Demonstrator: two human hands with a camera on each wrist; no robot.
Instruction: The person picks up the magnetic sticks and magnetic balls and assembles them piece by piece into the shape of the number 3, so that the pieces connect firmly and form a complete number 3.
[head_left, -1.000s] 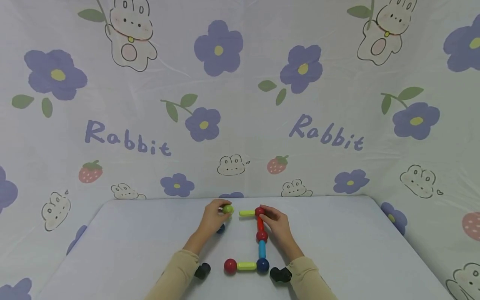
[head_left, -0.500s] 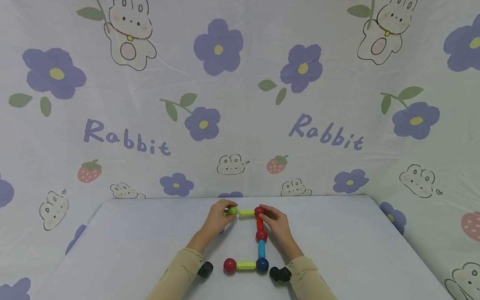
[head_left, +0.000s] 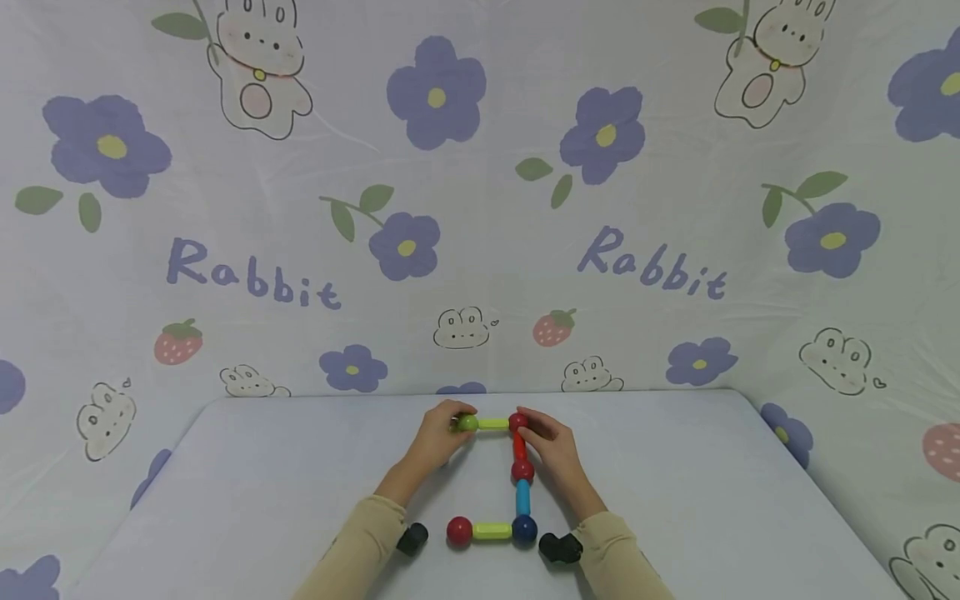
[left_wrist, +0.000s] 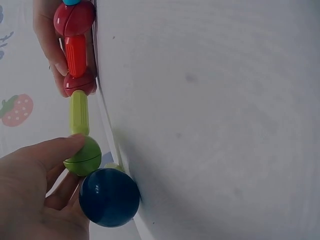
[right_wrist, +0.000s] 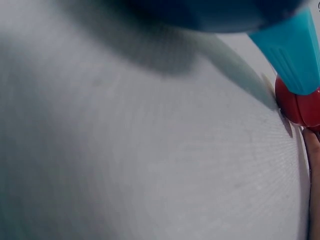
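Note:
My left hand (head_left: pixel 435 435) pinches a light green ball (head_left: pixel 468 422) between thumb and fingers. That ball sits right at the left end of a yellow-green rod (head_left: pixel 493 425). A red ball (head_left: pixel 517 422) at the rod's other end is held by my right hand (head_left: pixel 557 447). From it a red rod (head_left: pixel 519 446) leads toward me to a second red ball (head_left: pixel 522 471), then a light blue rod (head_left: pixel 523 498) and a dark blue ball (head_left: pixel 524 530). Close beside the left palm, a blue ball (left_wrist: pixel 109 197) shows in the left wrist view; the hand mostly hides it from the head view.
A near yellow-green rod (head_left: pixel 492 531) joins the dark blue ball to another red ball (head_left: pixel 460 532). Black wrist cameras (head_left: pixel 412 540) hang under both sleeves, close to the near row. A white tabletop (head_left: pixel 660 492) lies below, with a patterned cloth (head_left: pixel 480 183) behind.
My left hand has moved right with the green ball, closing the gap to the far yellow-green rod. The right hand has stayed at the far red ball.

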